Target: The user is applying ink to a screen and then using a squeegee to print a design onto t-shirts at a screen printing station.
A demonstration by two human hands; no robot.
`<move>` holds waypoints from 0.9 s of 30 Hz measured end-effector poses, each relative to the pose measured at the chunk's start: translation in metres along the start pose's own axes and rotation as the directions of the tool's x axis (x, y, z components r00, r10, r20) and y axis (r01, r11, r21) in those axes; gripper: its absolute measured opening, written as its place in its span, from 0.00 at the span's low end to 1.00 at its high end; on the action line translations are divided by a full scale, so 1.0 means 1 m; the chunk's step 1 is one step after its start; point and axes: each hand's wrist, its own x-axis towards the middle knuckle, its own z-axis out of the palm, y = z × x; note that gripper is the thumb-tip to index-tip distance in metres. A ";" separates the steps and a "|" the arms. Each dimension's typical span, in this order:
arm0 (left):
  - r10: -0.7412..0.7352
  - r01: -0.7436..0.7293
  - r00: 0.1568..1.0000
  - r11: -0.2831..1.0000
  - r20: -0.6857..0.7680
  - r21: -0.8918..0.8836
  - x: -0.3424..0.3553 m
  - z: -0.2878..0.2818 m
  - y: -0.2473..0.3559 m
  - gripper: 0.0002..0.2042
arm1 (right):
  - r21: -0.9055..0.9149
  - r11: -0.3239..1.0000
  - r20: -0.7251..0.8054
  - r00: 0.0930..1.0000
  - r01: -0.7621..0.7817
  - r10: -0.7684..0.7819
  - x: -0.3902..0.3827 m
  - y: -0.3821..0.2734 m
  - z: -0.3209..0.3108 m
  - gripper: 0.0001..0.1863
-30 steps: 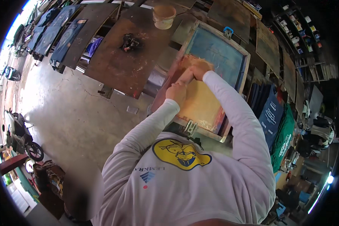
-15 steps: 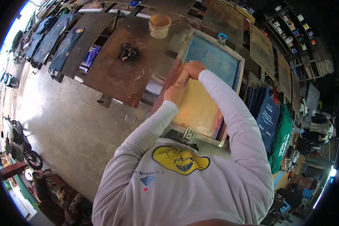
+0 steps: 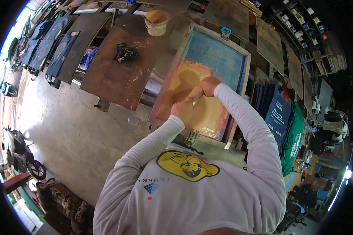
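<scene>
A wood-framed printing screen [image 3: 245, 64] lies tilted in front of me, with blue mesh [image 3: 213, 51] at its far part and a yellow-tan area [image 3: 208, 115] nearer. Across that area both my hands grip a squeegee [image 3: 195, 94], of which a short light stretch of handle shows between them. My left hand [image 3: 182, 110] is closed round its near left end. Farther right, my right hand [image 3: 210, 85] is wrapped round the other end. Orange-tan ink [image 3: 196, 68] lies in a ragged band beyond the hands. The squeegee's blade is hidden.
Metal clamps hold the screen at its near end [image 3: 191, 138] and far end [image 3: 225, 34]. A brown board [image 3: 102, 78] to the left bears a dark crumpled cloth [image 3: 126, 53] and a bucket [image 3: 156, 28]. Dark blue [image 3: 278, 111] and green printed fabrics [image 3: 293, 137] hang at right.
Both hands have drawn the squeegee toward me over the screen, the right hand also moving rightward. More of the ink band beyond them shows. The whole view has shifted slightly.
</scene>
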 end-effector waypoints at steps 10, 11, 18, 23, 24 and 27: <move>-0.100 0.090 0.987 0.992 -0.124 -0.088 0.075 -0.021 -0.037 0.11 | -0.087 0.994 -0.208 0.977 -0.061 0.042 0.085 0.012 -0.057 0.09; -0.093 0.086 0.984 0.995 -0.153 -0.052 0.079 -0.019 -0.038 0.10 | -0.091 0.993 -0.207 0.977 -0.076 0.056 0.088 0.013 -0.057 0.10; 0.059 -0.052 0.995 0.994 -0.079 0.094 0.029 0.004 -0.022 0.11 | 0.016 0.993 -0.004 0.994 -0.113 0.113 0.008 0.001 -0.010 0.09; 0.086 -0.083 0.995 0.994 0.049 -0.073 0.015 -0.001 -0.019 0.17 | -0.021 0.996 0.047 0.995 -0.090 0.091 -0.003 -0.011 -0.029 0.11; 0.094 -0.091 0.994 0.994 0.048 -0.068 0.020 -0.005 -0.022 0.17 | -0.080 0.995 0.124 0.990 -0.059 0.069 0.007 -0.011 -0.042 0.11; 0.022 -0.026 0.999 0.988 -0.025 -0.152 0.042 -0.019 -0.031 0.15 | -0.089 0.991 -0.060 0.994 -0.098 0.093 0.047 -0.003 -0.049 0.11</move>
